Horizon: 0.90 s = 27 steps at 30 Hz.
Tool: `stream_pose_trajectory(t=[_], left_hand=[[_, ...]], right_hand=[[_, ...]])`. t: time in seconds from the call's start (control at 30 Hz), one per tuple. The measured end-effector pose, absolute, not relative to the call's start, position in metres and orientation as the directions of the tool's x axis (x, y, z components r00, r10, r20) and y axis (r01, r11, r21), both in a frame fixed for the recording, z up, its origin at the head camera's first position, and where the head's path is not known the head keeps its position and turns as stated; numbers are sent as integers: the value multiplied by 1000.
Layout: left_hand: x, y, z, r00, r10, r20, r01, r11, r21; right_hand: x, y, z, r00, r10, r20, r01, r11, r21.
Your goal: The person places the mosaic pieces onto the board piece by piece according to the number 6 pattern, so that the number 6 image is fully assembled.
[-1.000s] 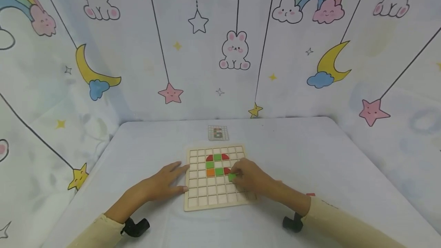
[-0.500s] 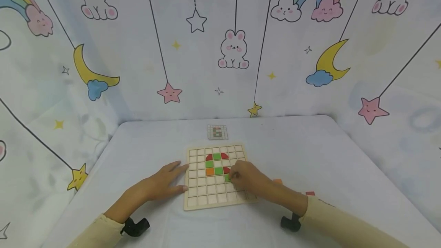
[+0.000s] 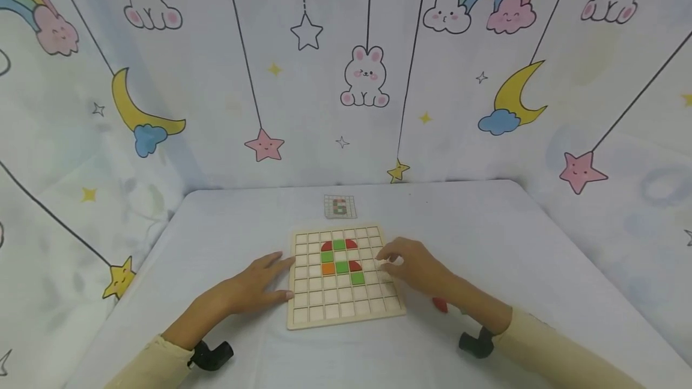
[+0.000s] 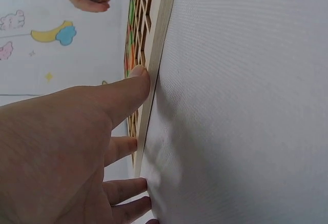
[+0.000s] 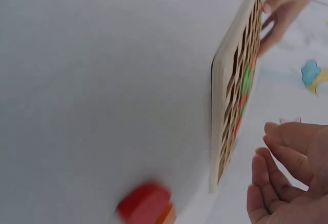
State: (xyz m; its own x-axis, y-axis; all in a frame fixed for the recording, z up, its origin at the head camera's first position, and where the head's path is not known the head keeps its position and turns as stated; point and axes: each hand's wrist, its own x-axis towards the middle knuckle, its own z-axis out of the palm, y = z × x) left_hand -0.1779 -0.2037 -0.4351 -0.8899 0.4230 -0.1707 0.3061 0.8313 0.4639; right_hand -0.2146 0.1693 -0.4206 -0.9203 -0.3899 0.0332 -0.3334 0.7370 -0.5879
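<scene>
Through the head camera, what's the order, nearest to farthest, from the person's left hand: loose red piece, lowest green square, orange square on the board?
From the left hand:
1. The orange square, left half of the board.
2. The lowest green square, farther right on it.
3. The loose red piece, off it to the right.

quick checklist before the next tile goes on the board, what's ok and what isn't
1. Left grip touching the wooden grid board: ok, at its left edge.
2. Right grip free: ok, no tile between the fingers.
3. Lowest green tile within one square: ok.
4. Number 6 card uncovered: ok, lying beyond the board.
5. 6 shape complete: not ok, the square below the orange tile is bare.
6. All loose pieces visible: cannot tell, a red piece shows but the right forearm may hide others.
</scene>
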Motion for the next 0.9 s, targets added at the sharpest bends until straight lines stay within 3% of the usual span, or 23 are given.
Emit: stream_pose_trajectory(t=[0.37,0.9], left_hand=[[-178,-203,-435,-893,413,-179,293,835,467],[-179,-202,-436,-891,412,-192,290,841,457]], right_hand=[[-226,242,-421,-942,-334,42,-291,744,-602],[-197,287,-432,-927,-338,-165,-135,710,-691]])
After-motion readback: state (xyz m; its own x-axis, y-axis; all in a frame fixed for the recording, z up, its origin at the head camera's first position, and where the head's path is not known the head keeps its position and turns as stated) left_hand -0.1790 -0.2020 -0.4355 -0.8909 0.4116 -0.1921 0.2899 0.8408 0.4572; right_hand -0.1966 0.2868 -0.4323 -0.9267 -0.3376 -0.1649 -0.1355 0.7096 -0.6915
